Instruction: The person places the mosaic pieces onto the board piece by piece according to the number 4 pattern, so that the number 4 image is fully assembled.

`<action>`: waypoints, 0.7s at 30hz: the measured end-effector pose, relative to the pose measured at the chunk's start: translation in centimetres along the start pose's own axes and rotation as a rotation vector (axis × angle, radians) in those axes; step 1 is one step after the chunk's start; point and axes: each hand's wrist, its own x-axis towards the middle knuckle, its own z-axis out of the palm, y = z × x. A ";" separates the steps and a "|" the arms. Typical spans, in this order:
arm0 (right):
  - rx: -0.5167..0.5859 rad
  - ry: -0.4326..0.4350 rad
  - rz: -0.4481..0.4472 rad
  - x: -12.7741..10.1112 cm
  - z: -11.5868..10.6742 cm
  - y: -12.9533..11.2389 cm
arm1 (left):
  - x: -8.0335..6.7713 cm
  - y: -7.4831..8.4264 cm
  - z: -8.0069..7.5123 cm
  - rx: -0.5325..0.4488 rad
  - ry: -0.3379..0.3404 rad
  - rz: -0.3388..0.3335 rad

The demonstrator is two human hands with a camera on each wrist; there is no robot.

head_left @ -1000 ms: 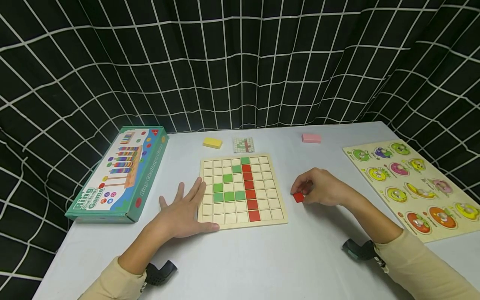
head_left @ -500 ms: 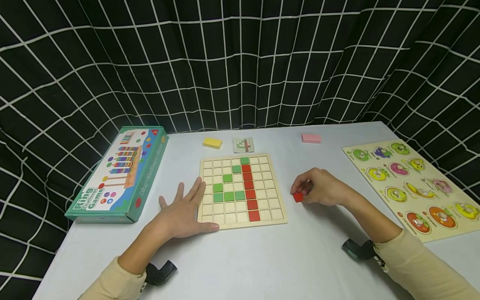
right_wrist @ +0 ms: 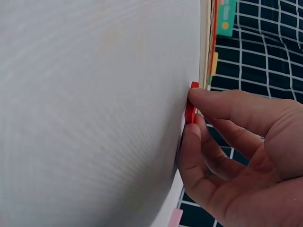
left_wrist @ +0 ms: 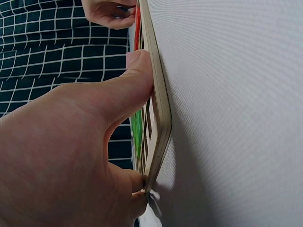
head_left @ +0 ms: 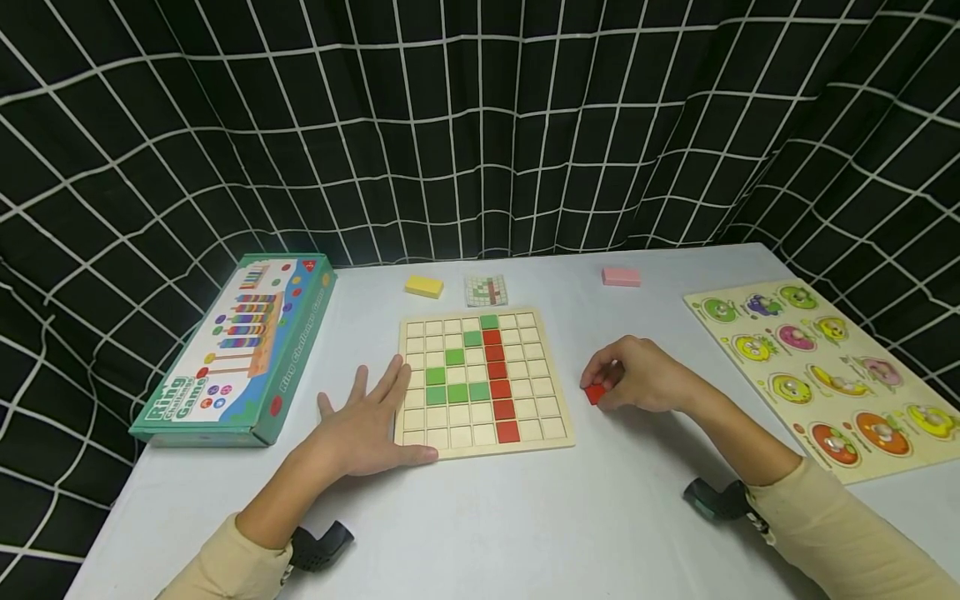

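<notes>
A wooden grid board (head_left: 444, 439) lies flat on the white table, with several green tiles (head_left: 457, 392) set in its squares and a column of red tiles (head_left: 499, 389) right of its middle. My left hand (head_left: 363, 429) rests against the board's left side with fingers spread. In the left wrist view its thumb (left_wrist: 137, 71) lies on the board's near edge. Right of the board, my right hand (head_left: 645, 375) pinches a loose square red tile (head_left: 594, 394) between thumb and fingers, low at the tabletop. The right wrist view shows that red tile (right_wrist: 191, 108) edge-on.
Behind the board lie a small pattern card (head_left: 486, 291), a yellow block (head_left: 424, 287) and a pink block (head_left: 621, 277). A boxed ring game (head_left: 240, 350) occupies the left. On the right is a fruit puzzle board (head_left: 825, 367). A black gridded curtain (head_left: 480, 125) surrounds the table.
</notes>
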 end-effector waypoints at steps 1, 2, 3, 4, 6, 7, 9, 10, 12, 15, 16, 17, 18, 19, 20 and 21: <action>-0.004 0.003 -0.001 0.0 0.0 0.0 | 0.0 0.0 0.0 0.000 -0.001 -0.001; -0.008 0.006 -0.003 0.0 0.0 0.0 | 0.0 0.0 0.0 0.001 -0.001 -0.002; -0.013 0.009 -0.006 0.0 0.0 0.0 | 0.0 0.0 0.1 0.002 -0.002 -0.003; -0.021 0.013 -0.007 0.0 0.0 0.0 | 0.0 0.0 0.1 0.003 -0.002 -0.002; -0.033 0.019 -0.007 0.0 0.0 0.0 | 0.0 0.0 0.1 0.004 -0.002 -0.002; -0.039 0.024 -0.004 0.0 0.0 0.1 | 0.0 0.0 0.1 0.005 -0.002 -0.002; -0.047 0.034 0.010 0.0 -0.1 0.1 | 0.0 0.0 0.1 0.004 -0.001 -0.001; -0.045 0.038 0.020 0.1 -0.1 0.1 | 0.0 0.0 0.1 0.004 -0.001 -0.001; -0.038 0.047 0.036 0.2 -0.2 0.0 | 0.0 0.0 0.1 0.004 -0.001 -0.001; -0.016 0.058 0.052 0.3 -0.2 -0.1 | 0.1 -0.1 0.1 0.007 0.001 0.001; -0.009 0.060 0.053 0.3 -0.3 -0.1 | 0.1 -0.1 0.1 0.008 0.000 0.000; -0.003 0.063 0.053 0.3 -0.3 -0.2 | 0.1 -0.1 0.1 0.008 0.001 0.000; 0.004 0.064 0.054 0.3 -0.3 -0.3 | 0.1 -0.1 0.1 0.008 0.001 0.000; 0.011 0.065 0.053 0.3 -0.3 -0.3 | 0.1 -0.1 0.1 0.009 0.001 0.001; 0.016 0.066 0.053 0.4 -0.3 -0.4 | 0.1 -0.1 0.1 0.010 0.001 0.001; 0.023 0.066 0.054 0.4 -0.3 -0.4 | 0.1 -0.1 0.0 0.011 0.002 0.001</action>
